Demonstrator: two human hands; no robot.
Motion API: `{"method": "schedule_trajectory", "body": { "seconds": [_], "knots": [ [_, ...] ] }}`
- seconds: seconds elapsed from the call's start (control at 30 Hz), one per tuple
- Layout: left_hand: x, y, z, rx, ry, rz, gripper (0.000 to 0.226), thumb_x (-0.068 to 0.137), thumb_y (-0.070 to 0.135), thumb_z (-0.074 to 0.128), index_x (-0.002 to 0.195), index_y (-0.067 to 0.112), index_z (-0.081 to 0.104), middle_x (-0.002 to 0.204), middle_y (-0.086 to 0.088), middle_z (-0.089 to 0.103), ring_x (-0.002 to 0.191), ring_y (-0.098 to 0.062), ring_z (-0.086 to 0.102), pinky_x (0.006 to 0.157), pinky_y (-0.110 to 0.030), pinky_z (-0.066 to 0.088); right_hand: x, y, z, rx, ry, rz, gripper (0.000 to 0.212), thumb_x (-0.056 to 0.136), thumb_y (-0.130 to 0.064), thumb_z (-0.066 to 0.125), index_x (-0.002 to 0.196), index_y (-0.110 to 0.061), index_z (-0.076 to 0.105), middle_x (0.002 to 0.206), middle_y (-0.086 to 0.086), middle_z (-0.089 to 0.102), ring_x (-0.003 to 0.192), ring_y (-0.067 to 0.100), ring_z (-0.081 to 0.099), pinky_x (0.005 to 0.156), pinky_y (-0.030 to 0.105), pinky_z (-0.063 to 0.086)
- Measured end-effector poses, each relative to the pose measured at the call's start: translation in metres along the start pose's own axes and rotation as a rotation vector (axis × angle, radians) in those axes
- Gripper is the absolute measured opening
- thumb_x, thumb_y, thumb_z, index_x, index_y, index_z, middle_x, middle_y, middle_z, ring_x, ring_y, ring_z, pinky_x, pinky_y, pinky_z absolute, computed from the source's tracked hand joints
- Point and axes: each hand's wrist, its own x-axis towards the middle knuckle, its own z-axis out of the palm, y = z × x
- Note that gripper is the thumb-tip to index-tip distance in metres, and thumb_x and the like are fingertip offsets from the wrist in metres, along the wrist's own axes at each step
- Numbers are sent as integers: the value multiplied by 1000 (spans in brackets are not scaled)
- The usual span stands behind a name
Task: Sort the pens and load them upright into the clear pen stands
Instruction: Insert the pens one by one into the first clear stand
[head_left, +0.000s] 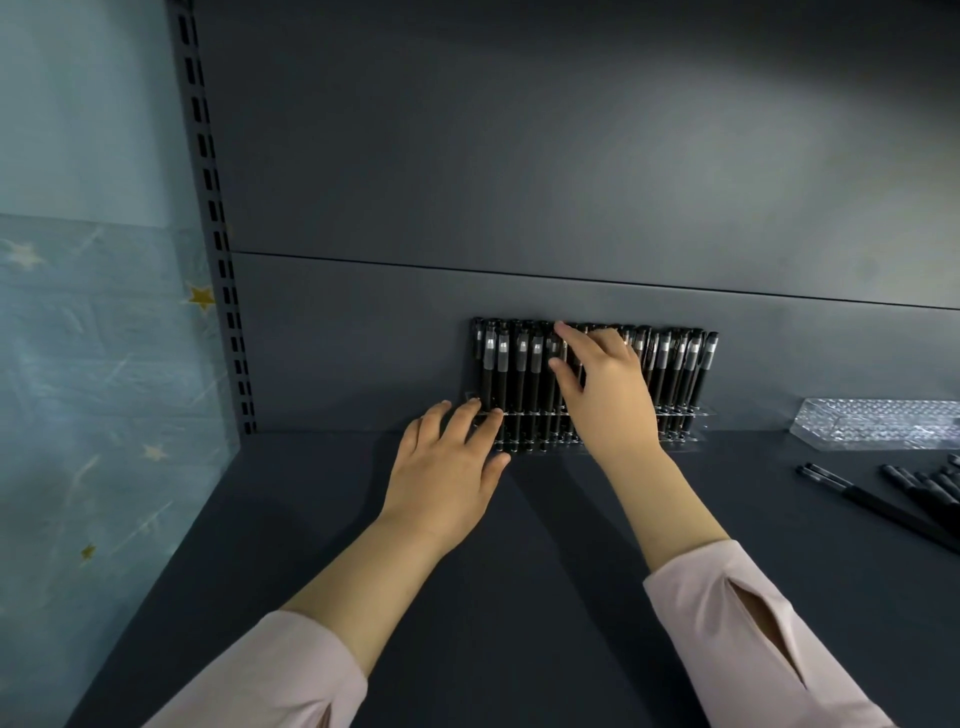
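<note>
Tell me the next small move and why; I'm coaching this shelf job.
Probably lift the right hand off the upright black capped pens and reach for the loose black pens lying on the dark shelf: the first clear plastic stand looks full, while the second clear stand sits empty.

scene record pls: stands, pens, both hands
full stand: clear, against the back panel, packed with black upright pens
empty stand: clear, far right on the shelf, no pens in it
loose pens: black, lying flat in front of the empty stand
left hand: straight fingers rest on the full stand's left front
right hand: fingers laid on the upright pens, mid-row
</note>
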Motion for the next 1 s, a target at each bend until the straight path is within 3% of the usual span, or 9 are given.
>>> {"method": "schedule_trajectory", "body": {
  "seconds": [0.23, 0.47, 0.63, 0.93, 1.0],
  "knots": [
    [0, 2, -15, 4, 52, 19, 53, 103, 46, 29, 153, 32, 21, 157, 6, 30, 146, -22, 17, 117, -38, 16, 4, -5, -22, 23, -94, 13, 45, 94, -24, 59, 138, -23, 51, 129, 5, 53, 121, 26, 47, 93, 40, 48],
    [4, 50, -54, -39, 158, 69, 38, 101, 35, 42, 137, 25, 51, 137, 6, 52, 125, -20, 46, 102, -36, 39, -2, 23, -80, -53, -160, 56, 33, 89, -30, 66, 120, -21, 62, 117, 2, 61, 113, 25, 53, 91, 42, 49],
    [13, 130, -43, -321, 13, 41, 28, 100, 35, 45, 124, 25, 58, 120, 8, 59, 104, -14, 58, 84, -37, 52, -19, 92, -126, -126, -224, 168, 36, 87, -33, 67, 120, -20, 62, 117, 4, 62, 112, 29, 54, 92, 43, 48],
    [52, 304, 23, -551, -290, -26, 40, 99, 38, 48, 138, 30, 46, 130, 4, 56, 109, -16, 58, 86, -32, 50, -48, 266, -200, -216, -413, 369, 38, 85, -39, 67, 118, -22, 61, 119, 4, 63, 113, 28, 54, 91, 40, 49],
    [61, 336, 36, -545, -314, -35, 43, 99, 39, 47, 141, 31, 43, 133, 1, 56, 115, -20, 55, 92, -35, 48, -49, 302, -214, -223, -438, 407, 38, 85, -40, 67, 118, -21, 62, 117, 5, 64, 114, 29, 54, 91, 40, 50]
  ]
}}
